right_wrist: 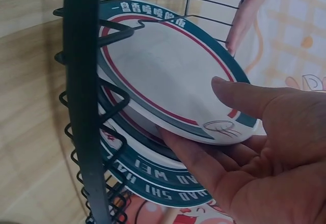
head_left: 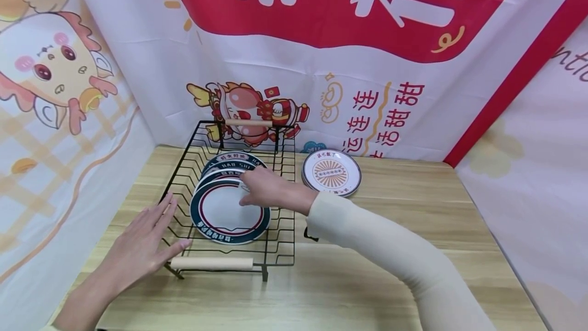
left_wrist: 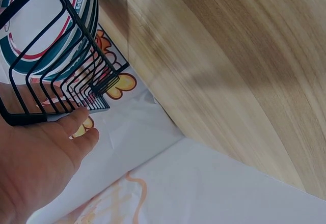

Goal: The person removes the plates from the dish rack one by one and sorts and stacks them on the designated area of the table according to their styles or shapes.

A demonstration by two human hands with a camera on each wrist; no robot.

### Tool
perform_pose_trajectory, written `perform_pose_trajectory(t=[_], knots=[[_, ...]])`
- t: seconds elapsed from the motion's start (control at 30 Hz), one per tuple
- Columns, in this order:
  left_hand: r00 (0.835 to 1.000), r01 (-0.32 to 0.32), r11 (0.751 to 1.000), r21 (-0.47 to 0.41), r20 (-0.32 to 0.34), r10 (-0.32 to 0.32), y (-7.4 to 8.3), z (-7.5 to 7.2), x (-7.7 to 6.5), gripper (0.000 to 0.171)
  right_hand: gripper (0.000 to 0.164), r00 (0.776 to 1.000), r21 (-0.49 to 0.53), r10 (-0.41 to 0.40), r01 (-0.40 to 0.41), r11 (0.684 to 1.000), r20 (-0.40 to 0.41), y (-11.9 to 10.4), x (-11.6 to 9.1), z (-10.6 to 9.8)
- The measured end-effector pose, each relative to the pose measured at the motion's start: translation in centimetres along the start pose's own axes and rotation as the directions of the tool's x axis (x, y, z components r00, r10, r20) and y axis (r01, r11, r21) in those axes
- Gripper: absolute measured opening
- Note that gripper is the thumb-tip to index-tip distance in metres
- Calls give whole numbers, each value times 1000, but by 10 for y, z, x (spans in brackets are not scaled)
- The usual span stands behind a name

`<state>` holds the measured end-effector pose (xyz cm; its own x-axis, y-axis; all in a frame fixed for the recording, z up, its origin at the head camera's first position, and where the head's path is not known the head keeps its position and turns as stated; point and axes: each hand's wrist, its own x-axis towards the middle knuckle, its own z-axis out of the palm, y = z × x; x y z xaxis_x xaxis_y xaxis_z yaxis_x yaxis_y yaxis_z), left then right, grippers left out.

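Front plate (head_left: 225, 208), tilted in the rack (head_left: 211, 263) L of frame ctr., lies lower-L of the nearer R hand (head_left: 264, 188), whose fingers pinch its upper-R rim; L hand (head_left: 140, 239), fingers straight, at rack's L edge.

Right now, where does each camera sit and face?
Head: on the head, facing forward, down at the rack and plates; left hand, right hand show.
Left wrist: worn there, facing the rack's side; left hand shows.
Right wrist: worn there, facing the plates; right hand, part of left hand show.
Head and right wrist share the gripped front plate.
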<state>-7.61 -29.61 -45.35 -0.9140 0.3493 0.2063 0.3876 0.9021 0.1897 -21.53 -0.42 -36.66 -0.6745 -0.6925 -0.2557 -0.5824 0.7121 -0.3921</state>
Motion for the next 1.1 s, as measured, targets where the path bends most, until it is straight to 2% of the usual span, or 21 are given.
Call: perform_pose_trajectory(t=[0.2, 0.57, 1.1], knots=[[1000, -10, 1000, -3, -2, 10, 0, 0, 0, 98, 24, 999, 32, 20, -20, 999, 30, 3, 5, 4], [1000, -14, 1000, 1, -9, 14, -1, 1, 1, 96, 20, 1000, 22, 11, -10, 1000, -20, 8, 9, 9], [1000, 8, 1000, -9, 8, -8, 1, -1, 0, 96, 12, 998, 85, 11, -6, 996, -56, 11, -1, 16]])
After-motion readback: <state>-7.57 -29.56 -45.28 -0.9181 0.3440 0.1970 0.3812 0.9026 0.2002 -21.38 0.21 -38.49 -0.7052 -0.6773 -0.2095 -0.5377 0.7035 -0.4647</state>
